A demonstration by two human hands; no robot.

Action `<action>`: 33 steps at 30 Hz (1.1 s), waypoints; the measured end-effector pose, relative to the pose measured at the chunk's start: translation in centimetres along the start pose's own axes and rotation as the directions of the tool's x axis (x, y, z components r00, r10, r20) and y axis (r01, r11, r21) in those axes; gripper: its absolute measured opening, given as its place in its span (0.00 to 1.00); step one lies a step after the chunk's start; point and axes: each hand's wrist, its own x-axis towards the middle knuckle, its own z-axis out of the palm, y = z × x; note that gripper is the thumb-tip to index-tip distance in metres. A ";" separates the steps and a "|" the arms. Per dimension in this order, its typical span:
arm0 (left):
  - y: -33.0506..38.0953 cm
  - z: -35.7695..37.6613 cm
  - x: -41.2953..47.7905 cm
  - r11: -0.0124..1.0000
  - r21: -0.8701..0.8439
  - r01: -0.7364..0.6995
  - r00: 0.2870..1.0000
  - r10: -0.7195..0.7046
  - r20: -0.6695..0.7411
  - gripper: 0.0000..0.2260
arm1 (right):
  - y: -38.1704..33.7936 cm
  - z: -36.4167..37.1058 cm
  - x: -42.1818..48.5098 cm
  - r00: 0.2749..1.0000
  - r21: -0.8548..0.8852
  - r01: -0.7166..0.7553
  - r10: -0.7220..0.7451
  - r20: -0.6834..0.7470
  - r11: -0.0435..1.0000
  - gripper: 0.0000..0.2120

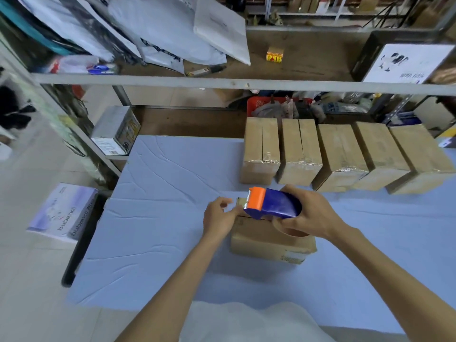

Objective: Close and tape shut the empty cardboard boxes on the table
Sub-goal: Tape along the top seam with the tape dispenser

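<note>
A small cardboard box (261,239) lies on the blue-covered table (160,218) in front of me. My right hand (313,215) grips a blue tape dispenser (276,204) with an orange cutter head, held just above the box's far end. My left hand (219,214) is at the box's far left corner, fingers pinching the tape end by the cutter. Several taped cardboard boxes (340,154) stand in a row at the back right of the table.
A metal shelf rail (222,82) crosses above the table's far side, loaded with white mailer bags (172,28). A white printed box (116,130) sits at the back left. Another white box (64,211) lies on the floor, left of the table.
</note>
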 end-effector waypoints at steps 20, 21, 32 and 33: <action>4.0 -2.6 0.4 0.905 -0.233 0.355 0.824 -0.185 0.536 0.04 | 0.7 0.2 0.3 0.998 -0.015 0.055 -0.055 0.006 0.998 0.27; 4.0 -2.6 0.5 0.923 -0.208 0.323 0.838 -0.177 0.517 0.04 | 0.6 0.1 0.3 0.998 -0.026 0.058 -0.057 0.014 0.998 0.28; 3.3 -1.6 1.0 0.994 0.055 0.091 0.929 -0.105 0.355 0.07 | -1.0 -0.2 1.4 0.992 -0.147 0.112 -0.103 0.071 0.983 0.32; 3.3 -1.5 1.1 0.994 0.072 0.077 0.934 -0.098 0.345 0.08 | -1.0 -0.2 1.4 0.992 -0.153 0.109 -0.098 0.075 0.982 0.31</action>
